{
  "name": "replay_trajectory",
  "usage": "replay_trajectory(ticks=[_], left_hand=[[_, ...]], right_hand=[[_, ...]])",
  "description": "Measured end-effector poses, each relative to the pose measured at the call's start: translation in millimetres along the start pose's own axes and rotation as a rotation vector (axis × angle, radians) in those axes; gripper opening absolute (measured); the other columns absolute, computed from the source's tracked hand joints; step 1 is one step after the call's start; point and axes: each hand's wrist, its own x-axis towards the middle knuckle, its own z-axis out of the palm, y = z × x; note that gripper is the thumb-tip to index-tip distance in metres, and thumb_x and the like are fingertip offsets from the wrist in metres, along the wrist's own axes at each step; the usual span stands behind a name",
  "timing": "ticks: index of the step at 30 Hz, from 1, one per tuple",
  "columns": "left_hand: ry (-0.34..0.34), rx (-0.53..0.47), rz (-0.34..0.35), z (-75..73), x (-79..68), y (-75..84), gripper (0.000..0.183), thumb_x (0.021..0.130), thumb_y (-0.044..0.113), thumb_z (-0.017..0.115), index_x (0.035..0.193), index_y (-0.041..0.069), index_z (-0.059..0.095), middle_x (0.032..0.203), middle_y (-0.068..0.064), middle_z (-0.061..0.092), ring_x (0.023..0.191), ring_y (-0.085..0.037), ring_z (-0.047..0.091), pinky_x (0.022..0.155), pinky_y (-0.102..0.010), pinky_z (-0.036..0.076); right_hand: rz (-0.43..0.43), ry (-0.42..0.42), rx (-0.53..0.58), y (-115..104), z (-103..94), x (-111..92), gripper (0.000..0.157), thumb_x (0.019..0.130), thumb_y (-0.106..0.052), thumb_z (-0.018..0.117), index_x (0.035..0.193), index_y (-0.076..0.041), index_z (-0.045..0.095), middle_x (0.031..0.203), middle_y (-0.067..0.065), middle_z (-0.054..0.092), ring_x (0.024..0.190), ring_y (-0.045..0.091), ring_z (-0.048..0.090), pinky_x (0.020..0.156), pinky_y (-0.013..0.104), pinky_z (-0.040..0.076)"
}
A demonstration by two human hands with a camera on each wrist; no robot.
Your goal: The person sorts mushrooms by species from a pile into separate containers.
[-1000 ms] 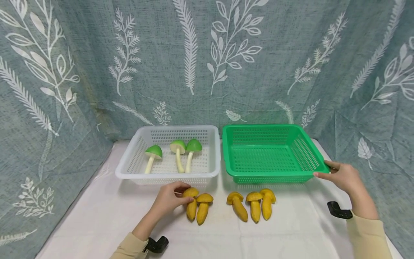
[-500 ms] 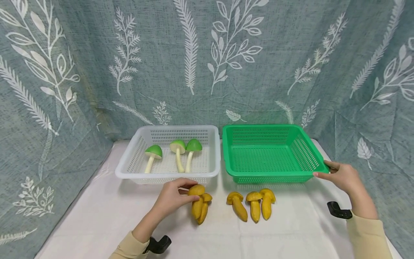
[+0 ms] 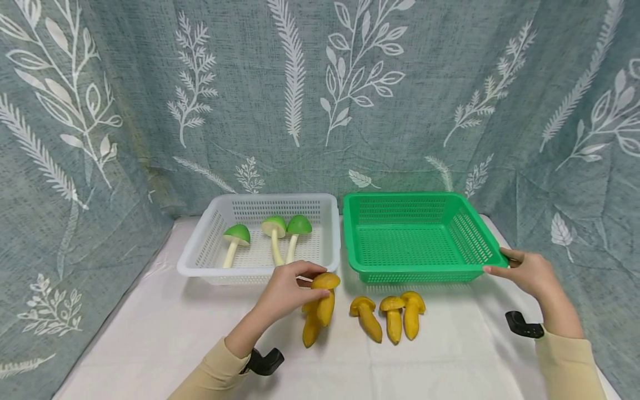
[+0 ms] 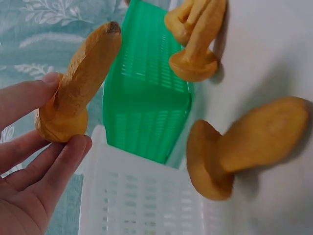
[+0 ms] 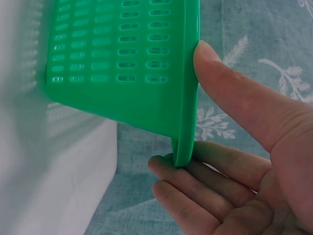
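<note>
My left hand point(image 3: 290, 290) pinches a yellow mushroom point(image 3: 326, 307) near its cap, between thumb and fingers. In the left wrist view this mushroom point(image 4: 88, 78) is raised off the cloth, stem pointing up and away from the palm. Another yellow mushroom point(image 3: 311, 332) lies on the cloth below it, partly hidden behind it in the head view. At the front right corner of the green basket point(image 3: 417, 269), my right hand point(image 3: 536, 276) holds the rim, with the thumb point(image 5: 234, 88) on one side and the fingers curled under the edge.
A white basket point(image 3: 260, 272) stands left of the green one, holding three green-capped mushrooms point(image 3: 239, 234). Three more yellow mushrooms point(image 3: 394, 319) lie in a row before the green basket. A patterned curtain point(image 3: 320, 100) hangs behind; white cloth point(image 3: 425, 372) covers the table.
My left hand has lifted the leftmost yellow mushroom and carried it right, across the one beside it. The right hand stays on the green basket's corner.
</note>
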Motion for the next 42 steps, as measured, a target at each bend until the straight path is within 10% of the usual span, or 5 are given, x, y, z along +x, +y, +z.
replay_trajectory(ticks=[22,42], left_hand=[[-0.062,0.134,0.097,17.4,72.4,29.9,0.039,0.078,0.026,0.079,0.112,0.009,0.070,0.101,-0.004,0.071,0.086,-0.016,0.069,0.070,-0.019,0.055],[-0.117,0.248,0.031,35.5,136.3,51.9,0.038,0.081,0.031,0.076,0.113,0.012,0.069,0.100,-0.001,0.071,0.087,-0.013,0.065,0.069,-0.023,0.053]], right_hand=[[0.002,-0.026,0.002,-0.1,-2.1,0.2,0.099,0.081,-0.062,0.063,0.145,0.005,0.030,0.132,0.040,0.039,0.115,0.053,0.042,0.080,0.057,0.046],[0.003,-0.027,-0.008,-1.9,-3.7,3.2,0.101,0.079,-0.064,0.063,0.145,0.006,0.031,0.131,0.040,0.041,0.115,0.052,0.043,0.080,0.056,0.047]])
